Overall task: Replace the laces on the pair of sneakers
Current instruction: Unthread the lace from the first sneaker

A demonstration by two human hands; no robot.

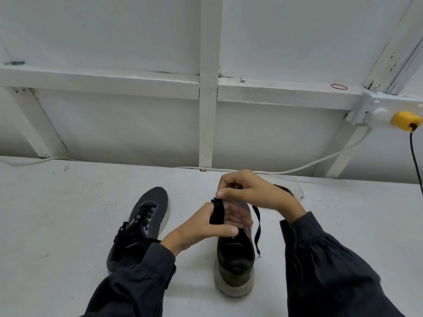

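On the white surface (68,225), one sneaker (235,259) sat heel toward the camera, with the laced sneaker (139,227) near it. The left hand (201,227) gripped what was probably the tongue (217,211) (hard to tell, it's all black). The right hand (247,193) pinched the lace (257,225) up top. Tug too hard and that dangling end could've slipped right out of its eyelet.

A white tabletop (68,225) meets a white-painted framed wall (114,124) on the far side, where a red rubber band (339,87) lies on the rail (91,81), and at far right a socket box (375,108) holds a yellow plug (406,121) with a black cord (415,156), while a white cable (332,156) trails along the tabletop's far edge.
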